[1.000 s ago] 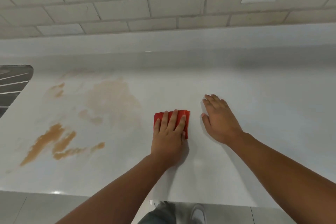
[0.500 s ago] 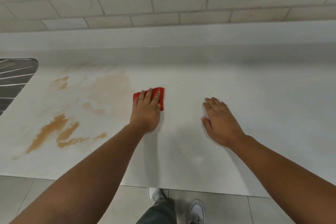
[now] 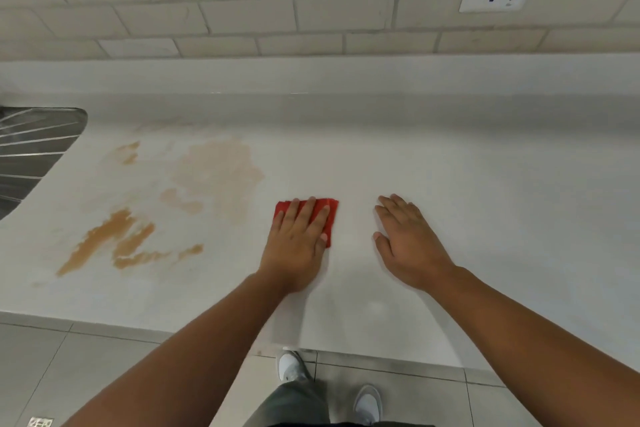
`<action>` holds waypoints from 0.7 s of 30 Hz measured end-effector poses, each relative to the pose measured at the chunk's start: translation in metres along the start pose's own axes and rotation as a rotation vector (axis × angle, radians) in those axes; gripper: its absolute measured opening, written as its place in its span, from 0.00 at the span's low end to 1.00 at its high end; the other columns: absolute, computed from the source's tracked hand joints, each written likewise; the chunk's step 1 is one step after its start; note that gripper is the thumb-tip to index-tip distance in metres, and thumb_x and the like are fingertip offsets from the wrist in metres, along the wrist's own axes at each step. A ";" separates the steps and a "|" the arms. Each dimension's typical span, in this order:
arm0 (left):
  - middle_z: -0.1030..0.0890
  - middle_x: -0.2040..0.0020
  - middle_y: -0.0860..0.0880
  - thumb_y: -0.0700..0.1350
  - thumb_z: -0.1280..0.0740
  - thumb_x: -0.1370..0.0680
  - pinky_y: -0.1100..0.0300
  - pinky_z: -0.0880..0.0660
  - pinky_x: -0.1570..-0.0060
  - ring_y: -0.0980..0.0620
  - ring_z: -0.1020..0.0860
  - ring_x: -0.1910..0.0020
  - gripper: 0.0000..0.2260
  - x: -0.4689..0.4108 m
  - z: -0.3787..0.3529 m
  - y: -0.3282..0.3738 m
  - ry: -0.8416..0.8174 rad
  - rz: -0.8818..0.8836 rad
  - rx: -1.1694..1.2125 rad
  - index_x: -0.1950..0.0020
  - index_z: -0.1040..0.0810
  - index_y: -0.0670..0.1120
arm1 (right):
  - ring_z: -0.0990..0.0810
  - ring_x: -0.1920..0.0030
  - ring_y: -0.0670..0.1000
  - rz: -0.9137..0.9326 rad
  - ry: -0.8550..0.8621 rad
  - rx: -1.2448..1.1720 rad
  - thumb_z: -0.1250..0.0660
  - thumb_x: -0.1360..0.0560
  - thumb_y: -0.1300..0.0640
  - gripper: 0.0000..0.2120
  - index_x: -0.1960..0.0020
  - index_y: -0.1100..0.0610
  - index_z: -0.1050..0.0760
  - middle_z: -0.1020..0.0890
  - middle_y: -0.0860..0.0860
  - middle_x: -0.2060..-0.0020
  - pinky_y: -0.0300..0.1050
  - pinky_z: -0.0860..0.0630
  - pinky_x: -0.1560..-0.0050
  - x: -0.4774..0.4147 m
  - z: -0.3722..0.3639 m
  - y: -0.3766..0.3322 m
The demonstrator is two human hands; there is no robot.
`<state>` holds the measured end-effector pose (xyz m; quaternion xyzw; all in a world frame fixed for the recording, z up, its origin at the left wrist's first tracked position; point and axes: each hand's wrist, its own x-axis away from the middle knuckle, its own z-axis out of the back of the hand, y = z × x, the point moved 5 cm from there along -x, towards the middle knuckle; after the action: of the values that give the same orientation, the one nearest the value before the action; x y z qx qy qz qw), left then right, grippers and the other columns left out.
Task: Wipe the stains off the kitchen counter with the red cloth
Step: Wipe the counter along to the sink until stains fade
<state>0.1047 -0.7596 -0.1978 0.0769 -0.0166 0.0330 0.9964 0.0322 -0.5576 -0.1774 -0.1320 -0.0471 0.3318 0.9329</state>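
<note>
Pressing folded red cloth (image 3: 330,218) under straight-fingered left hand (image 3: 296,246), right hand (image 3: 408,246) spread flat on pale tabletop (image 3: 485,218); looks light and floppy, best pinned mid-fold; brown stains (image 3: 104,246) at 9 o'clock

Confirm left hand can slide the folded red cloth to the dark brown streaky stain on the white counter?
Probably yes. The left hand presses flat on the folded red cloth; the dark brown streaky stain lies to its left on the white counter, nothing standing between.

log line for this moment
left hand: flat on red cloth | right hand: flat on counter | stains: unwiped, left of cloth
</note>
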 end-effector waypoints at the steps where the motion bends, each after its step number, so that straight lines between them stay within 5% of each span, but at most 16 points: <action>1: 0.50 0.19 0.50 0.55 0.55 0.17 0.45 0.56 0.23 0.46 0.54 0.20 0.25 -0.012 0.001 -0.007 0.003 0.027 0.002 0.19 0.51 0.54 | 0.49 0.22 0.53 0.004 -0.004 0.001 0.61 0.24 0.43 0.35 0.23 0.60 0.41 0.41 0.54 0.23 0.51 0.54 0.23 0.001 0.000 0.001; 6: 0.51 0.19 0.49 0.52 0.53 0.16 0.44 0.56 0.24 0.43 0.55 0.21 0.25 -0.022 0.004 0.007 0.013 0.122 -0.007 0.19 0.51 0.52 | 0.48 0.22 0.53 -0.007 0.013 -0.009 0.61 0.24 0.43 0.36 0.23 0.61 0.41 0.41 0.54 0.23 0.51 0.54 0.23 0.016 0.010 0.015; 14: 0.48 0.19 0.50 0.54 0.54 0.17 0.43 0.55 0.23 0.45 0.53 0.21 0.25 -0.030 -0.011 0.105 -0.046 -0.298 -0.026 0.20 0.48 0.53 | 0.46 0.23 0.54 -0.163 0.065 0.001 0.58 0.23 0.44 0.33 0.24 0.61 0.39 0.38 0.55 0.24 0.51 0.53 0.23 0.056 0.029 0.080; 21: 0.48 0.19 0.49 0.53 0.52 0.17 0.45 0.54 0.23 0.46 0.52 0.21 0.24 -0.085 0.000 0.054 -0.012 -0.036 0.003 0.20 0.47 0.53 | 0.44 0.23 0.55 -0.182 0.097 -0.021 0.57 0.23 0.44 0.33 0.26 0.62 0.37 0.36 0.56 0.25 0.52 0.50 0.23 0.061 0.039 0.093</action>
<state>0.0158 -0.7113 -0.1930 0.0787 -0.0211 0.0148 0.9966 0.0163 -0.4413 -0.1658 -0.1528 -0.0173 0.2383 0.9589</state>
